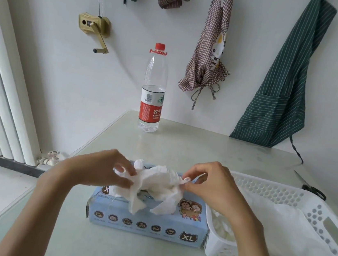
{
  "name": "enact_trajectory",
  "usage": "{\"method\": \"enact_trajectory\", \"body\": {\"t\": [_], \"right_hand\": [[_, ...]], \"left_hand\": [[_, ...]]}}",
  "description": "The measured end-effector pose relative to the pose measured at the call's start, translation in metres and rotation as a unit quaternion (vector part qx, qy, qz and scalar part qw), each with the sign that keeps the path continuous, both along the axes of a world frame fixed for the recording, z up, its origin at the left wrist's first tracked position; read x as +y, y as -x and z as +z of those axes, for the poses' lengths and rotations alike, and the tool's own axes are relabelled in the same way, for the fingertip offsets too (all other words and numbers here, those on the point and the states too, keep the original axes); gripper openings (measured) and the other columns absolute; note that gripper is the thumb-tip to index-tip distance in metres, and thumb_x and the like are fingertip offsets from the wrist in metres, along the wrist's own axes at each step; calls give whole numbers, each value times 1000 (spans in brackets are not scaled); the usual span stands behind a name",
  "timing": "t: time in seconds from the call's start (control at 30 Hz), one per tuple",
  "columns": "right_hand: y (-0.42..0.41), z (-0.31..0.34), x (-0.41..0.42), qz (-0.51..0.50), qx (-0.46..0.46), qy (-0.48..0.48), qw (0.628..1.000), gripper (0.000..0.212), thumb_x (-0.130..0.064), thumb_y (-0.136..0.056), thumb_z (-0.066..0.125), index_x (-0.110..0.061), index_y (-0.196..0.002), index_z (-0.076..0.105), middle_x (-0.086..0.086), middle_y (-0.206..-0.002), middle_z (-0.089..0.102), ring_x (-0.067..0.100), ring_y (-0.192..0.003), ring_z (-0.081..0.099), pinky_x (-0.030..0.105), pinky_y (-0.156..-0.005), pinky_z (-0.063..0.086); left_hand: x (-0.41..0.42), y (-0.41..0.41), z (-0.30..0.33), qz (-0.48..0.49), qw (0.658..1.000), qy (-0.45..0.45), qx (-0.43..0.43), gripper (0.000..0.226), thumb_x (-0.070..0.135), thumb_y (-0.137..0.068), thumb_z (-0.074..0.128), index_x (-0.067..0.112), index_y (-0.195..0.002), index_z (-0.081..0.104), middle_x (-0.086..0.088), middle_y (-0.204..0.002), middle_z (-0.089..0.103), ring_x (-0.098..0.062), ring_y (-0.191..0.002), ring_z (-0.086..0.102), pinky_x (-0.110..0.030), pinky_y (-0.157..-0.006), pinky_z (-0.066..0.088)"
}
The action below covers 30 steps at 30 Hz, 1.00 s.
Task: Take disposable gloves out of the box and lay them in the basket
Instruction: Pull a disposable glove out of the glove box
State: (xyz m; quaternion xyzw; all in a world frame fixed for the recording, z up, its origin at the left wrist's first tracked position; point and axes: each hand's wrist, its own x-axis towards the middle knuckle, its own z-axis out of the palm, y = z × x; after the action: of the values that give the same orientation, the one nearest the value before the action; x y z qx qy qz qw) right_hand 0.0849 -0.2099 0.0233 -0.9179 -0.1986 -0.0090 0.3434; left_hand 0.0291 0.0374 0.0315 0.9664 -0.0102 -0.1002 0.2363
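Observation:
A light blue glove box (147,223) marked XL lies on the table in front of me. Above its top opening I hold a crumpled white disposable glove (155,188) with both hands. My left hand (106,169) pinches its left end. My right hand (210,184) pinches its right edge between thumb and fingers. The glove's fingers hang down over the box top. A white perforated plastic basket (284,192) stands right beside the box, on its right. Several translucent white gloves (275,230) lie flat inside it.
A water bottle (153,91) with a red cap stands at the far side of the table by the wall. Black scissors (312,188) lie behind the basket. Aprons hang on the wall above. A radiator stands to the left of the table.

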Motion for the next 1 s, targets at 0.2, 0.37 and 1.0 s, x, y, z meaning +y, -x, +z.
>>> {"method": "enact_trajectory", "body": {"t": [0.2, 0.37, 1.0], "right_hand": [[4, 13, -16, 100, 59, 62, 991, 17, -30, -81, 74, -38, -96, 74, -19, -87, 70, -1, -81, 63, 23, -77, 52], [0, 13, -10, 63, 16, -13, 998, 25, -38, -87, 65, -39, -112, 63, -20, -101, 64, -2, -88, 60, 21, -79, 47], [31, -18, 5, 164, -87, 228, 956, 25, -33, -100, 41, -29, -111, 63, -19, -104, 60, 9, -96, 51, 27, -84, 42]], "left_hand": [[-40, 6, 21, 96, 965, 33, -240, 40, 76, -64, 49, 41, -81, 59, 25, -94, 58, 7, -87, 52, -20, -69, 40], [-59, -8, 1, 69, 968, -41, -240, 35, 62, -66, 73, 38, -84, 54, 22, -91, 57, 0, -79, 45, -17, -60, 30], [-44, -24, -15, 132, 944, 155, -260, 25, 47, -88, 59, 27, -82, 74, 6, -80, 72, -21, -83, 66, -38, -76, 53]]}}
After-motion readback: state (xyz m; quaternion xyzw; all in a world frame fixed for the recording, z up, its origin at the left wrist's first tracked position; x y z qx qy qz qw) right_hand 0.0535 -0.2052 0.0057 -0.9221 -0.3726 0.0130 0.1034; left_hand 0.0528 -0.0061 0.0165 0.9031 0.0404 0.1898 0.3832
